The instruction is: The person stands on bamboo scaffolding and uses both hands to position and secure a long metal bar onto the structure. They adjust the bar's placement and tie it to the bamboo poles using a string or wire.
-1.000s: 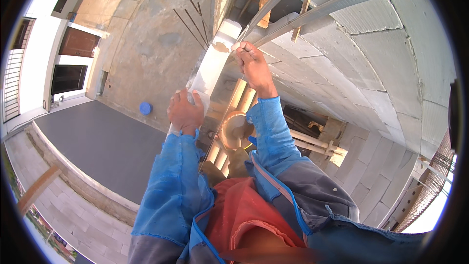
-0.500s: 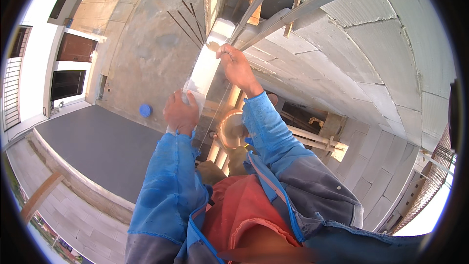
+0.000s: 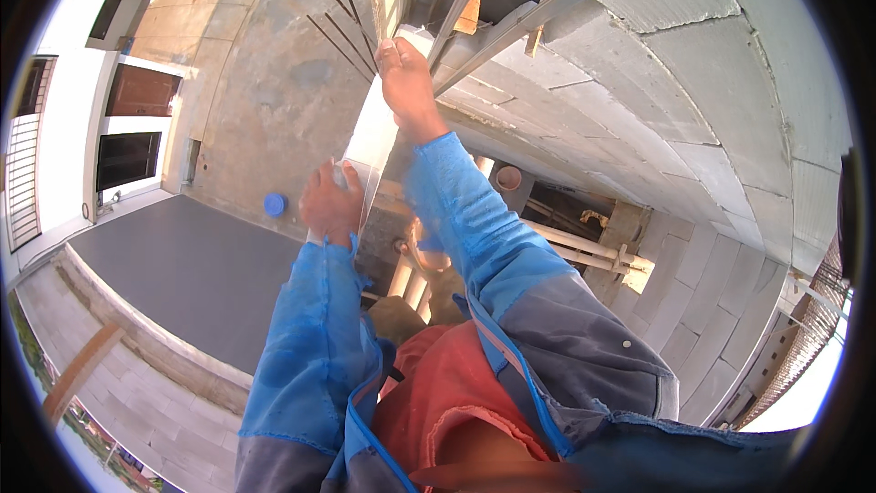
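A long white block (image 3: 372, 135) lies lengthwise ahead of me, running away from my body. My left hand (image 3: 330, 201) rests on its near end, fingers and thumb spread apart. At the far end my right hand (image 3: 407, 82) is closed, its fingertips pinched together above the block. A thin string (image 3: 369, 201) runs from below my right hand along the block's right edge towards my left hand. My right fingers seem to grip it, though the hand hides the grip itself. Several dark steel bars (image 3: 342, 41) stick out left of the block's far end.
A pale block wall (image 3: 584, 100) rises on the right, with metal channels (image 3: 511, 32) slanting in front. Far below are a blue round lid (image 3: 276, 205), a bucket (image 3: 508, 179) and wooden beams (image 3: 584, 251). A dark grey slab (image 3: 182, 283) lies at lower left.
My right hand has moved left and farther out, onto the block's far end. The string has shifted left with it, against the block's edge. My left hand has stayed nearly in place.
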The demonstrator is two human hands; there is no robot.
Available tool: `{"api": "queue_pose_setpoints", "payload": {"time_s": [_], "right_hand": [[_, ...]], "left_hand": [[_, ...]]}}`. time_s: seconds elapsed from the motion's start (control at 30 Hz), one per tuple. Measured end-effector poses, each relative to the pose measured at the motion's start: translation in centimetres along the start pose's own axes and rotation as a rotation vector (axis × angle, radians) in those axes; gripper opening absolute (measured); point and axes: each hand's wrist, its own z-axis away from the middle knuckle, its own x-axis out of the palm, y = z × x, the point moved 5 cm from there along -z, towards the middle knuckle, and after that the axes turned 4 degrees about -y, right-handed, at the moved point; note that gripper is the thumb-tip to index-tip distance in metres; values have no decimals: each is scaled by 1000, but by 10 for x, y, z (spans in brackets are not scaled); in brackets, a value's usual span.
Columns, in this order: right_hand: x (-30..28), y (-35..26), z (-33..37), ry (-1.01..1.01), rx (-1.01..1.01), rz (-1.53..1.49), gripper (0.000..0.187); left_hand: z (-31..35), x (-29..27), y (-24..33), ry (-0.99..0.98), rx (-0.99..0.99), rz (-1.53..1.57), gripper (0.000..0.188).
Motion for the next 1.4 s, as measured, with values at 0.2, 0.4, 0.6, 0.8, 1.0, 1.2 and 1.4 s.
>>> {"api": "queue_pose_setpoints", "payload": {"time_s": [0.2,0.4,0.6,0.8,1.0,1.2,1.4], "right_hand": [[1,45,-22,-1,118,61,33],[5,45,-36,1,32,334,37],[-37,80,17,-106,323,-390,30],[-38,63,15,130,369,-884,27],[-66,118,4,200,507,-696,32],[-77,132,21,153,425,-463,27],[-82,143,-8,289,474,-780,22]], "left_hand": [[1,2,-1,51,22,18,45],[-3,-6,5,-39,-41,-36,46],[0,-4,5,-15,-20,-13,48],[0,1,-1,10,-13,6,48],[0,-2,5,-7,-24,11,46],[0,1,-1,35,-8,23,45],[-2,0,2,30,1,15,44]]}}
